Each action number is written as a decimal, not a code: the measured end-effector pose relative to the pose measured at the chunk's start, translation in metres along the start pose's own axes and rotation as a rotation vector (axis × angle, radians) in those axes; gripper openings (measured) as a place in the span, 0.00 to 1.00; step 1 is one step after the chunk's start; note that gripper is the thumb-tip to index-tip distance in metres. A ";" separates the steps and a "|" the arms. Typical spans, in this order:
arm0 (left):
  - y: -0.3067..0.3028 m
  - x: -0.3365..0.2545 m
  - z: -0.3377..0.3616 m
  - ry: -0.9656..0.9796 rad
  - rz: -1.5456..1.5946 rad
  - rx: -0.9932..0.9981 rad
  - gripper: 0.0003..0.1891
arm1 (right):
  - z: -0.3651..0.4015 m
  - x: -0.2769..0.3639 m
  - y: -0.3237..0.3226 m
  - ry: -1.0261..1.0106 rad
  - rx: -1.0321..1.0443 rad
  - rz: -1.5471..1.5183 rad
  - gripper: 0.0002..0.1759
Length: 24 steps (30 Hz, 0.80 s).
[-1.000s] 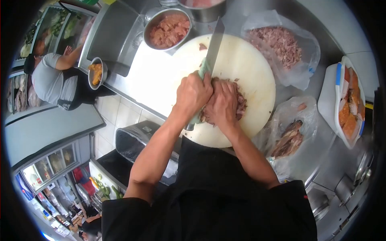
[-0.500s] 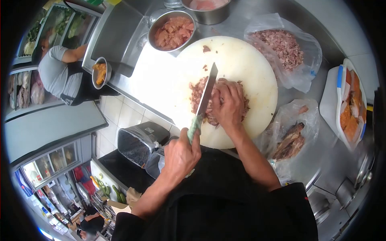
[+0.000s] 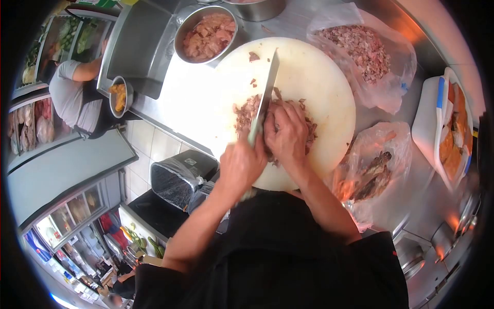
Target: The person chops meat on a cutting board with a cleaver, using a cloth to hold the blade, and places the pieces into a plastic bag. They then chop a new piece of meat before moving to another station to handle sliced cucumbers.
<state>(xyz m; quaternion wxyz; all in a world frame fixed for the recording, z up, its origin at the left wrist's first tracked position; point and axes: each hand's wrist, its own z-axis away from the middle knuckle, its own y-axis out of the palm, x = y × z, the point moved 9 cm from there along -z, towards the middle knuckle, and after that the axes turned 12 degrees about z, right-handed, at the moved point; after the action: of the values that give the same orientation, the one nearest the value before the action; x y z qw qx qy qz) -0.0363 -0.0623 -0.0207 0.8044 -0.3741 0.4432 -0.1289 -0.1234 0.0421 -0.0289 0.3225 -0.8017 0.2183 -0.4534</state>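
Note:
Dark chopped meat (image 3: 248,112) is heaped on a round white cutting board (image 3: 329,123). My left hand (image 3: 242,160) is wrapped round the pale green handle of a knife (image 3: 269,85), its blade pointing up and away along the left side of my right hand. My right hand (image 3: 288,131) presses down on the meat with bent fingers, right beside the blade. Its palm hides part of the pile, so what lies under it cannot be seen. A few small meat scraps (image 3: 253,56) lie toward the board's far edge.
A metal bowl of raw meat (image 3: 208,38) stands behind the board. To the right are a plastic bag of diced meat (image 3: 360,51), a bag with a dark meat piece (image 3: 373,177), and a white container (image 3: 429,118). A bin (image 3: 180,177) and another person (image 3: 77,95) are at left.
My left hand has moved up and right with the knife, bringing the handle closer to my right hand. The view has shifted slightly. My right hand stays on the meat.

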 end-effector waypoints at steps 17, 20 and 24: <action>-0.047 -0.008 0.065 -0.042 0.101 -0.008 0.17 | 0.008 0.004 -0.008 -0.042 -0.059 -0.004 0.08; -0.042 -0.002 0.082 0.007 0.064 0.002 0.15 | 0.008 0.003 -0.007 -0.022 -0.028 0.003 0.07; -0.040 0.006 0.103 -0.028 0.017 0.050 0.15 | 0.007 0.002 -0.008 0.004 -0.016 -0.032 0.06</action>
<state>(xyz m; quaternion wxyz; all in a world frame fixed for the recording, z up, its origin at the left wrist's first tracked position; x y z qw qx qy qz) 0.0550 -0.0428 0.0379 0.8207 -0.3518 0.4317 -0.1277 -0.1163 0.0484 -0.0248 0.3085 -0.8068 0.2096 -0.4582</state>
